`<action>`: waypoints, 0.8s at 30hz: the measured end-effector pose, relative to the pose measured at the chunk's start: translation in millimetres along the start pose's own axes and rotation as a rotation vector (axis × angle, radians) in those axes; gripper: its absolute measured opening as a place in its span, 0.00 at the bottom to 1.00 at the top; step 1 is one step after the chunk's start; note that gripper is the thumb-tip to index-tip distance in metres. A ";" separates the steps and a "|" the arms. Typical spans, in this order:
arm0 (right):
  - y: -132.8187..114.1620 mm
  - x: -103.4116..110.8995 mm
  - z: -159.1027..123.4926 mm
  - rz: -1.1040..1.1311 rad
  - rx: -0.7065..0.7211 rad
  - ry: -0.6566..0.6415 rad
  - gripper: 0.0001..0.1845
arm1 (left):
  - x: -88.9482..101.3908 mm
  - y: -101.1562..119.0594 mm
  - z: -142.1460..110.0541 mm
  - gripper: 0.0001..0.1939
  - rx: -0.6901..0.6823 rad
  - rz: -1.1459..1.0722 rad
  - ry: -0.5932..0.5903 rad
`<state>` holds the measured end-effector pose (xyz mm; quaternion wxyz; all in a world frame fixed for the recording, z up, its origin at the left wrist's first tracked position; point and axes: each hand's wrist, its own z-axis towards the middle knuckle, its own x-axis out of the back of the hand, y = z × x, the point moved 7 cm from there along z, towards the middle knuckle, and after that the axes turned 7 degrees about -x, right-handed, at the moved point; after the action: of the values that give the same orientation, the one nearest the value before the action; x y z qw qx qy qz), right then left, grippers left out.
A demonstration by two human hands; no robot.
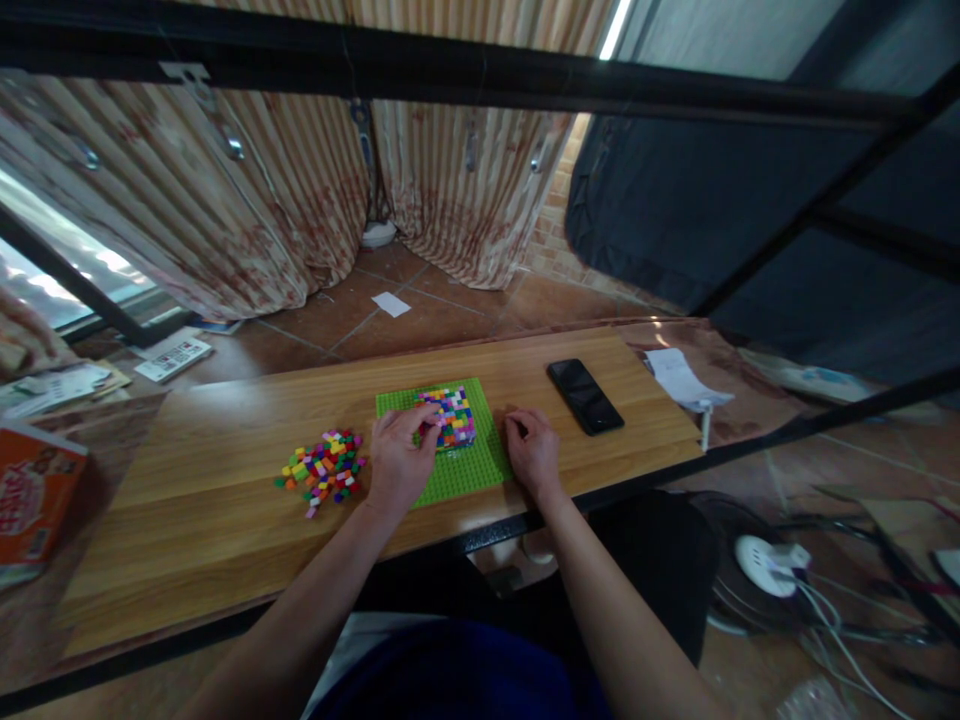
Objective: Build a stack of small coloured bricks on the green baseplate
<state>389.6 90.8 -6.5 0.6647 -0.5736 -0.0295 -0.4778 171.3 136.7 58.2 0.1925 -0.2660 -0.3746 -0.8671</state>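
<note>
A green studded baseplate lies on the wooden table, bearing a low block of many-coloured toy bricks. My left hand reaches over the plate's left part, thumb and forefinger pinched at the near left side of the block. What sits between those fingertips is too small to make out. Beside the plate's right edge rests my right hand, its fingers curled in with nothing visible in them. A loose heap of small coloured bricks lies on the table, left of my left hand.
A black phone lies on the table to the right. White paper is past the table's right end. An orange box stands at far left. A dark metal bar crosses above, before striped curtains.
</note>
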 end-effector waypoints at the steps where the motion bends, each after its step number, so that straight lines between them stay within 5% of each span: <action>1: 0.2 -0.1 0.0 -0.005 -0.002 -0.001 0.12 | -0.3 -0.9 0.1 0.11 0.009 -0.010 0.008; 24: 0.3 0.7 -0.5 0.002 -0.008 0.010 0.12 | -2.3 1.9 -0.4 0.12 -0.028 0.023 0.079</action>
<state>389.9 89.9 -6.5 0.6632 -0.5738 -0.0236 -0.4800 174.0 135.4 57.6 0.2132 -0.2384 -0.3513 -0.8799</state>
